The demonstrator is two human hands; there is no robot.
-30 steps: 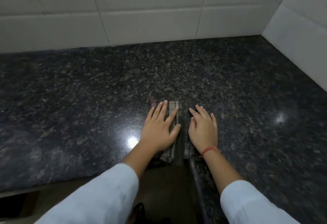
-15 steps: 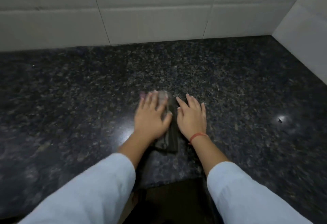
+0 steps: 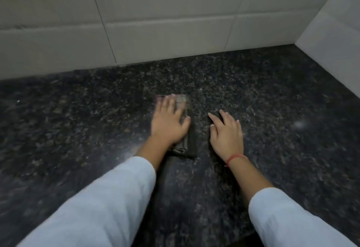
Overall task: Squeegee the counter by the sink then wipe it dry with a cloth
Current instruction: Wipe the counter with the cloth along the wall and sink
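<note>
A folded dark cloth [image 3: 190, 143] with a lighter checked end lies on the black speckled granite counter [image 3: 78, 129]. My left hand [image 3: 169, 122] presses flat on the cloth with straight fingers and covers most of it. My right hand [image 3: 227, 131] rests flat on the bare counter just right of the cloth, fingers spread, apart from it. A red thread is tied round my right wrist. No squeegee and no sink are in view.
White wall tiles [image 3: 155, 22] rise behind the counter, and a second tiled wall [image 3: 335, 38] closes the right side, forming a corner. The counter's front edge [image 3: 243, 235] runs near the bottom.
My left hand has pushed the cloth away from the front edge toward the back wall. My right hand has moved forward too and now sits farther from the cloth.
</note>
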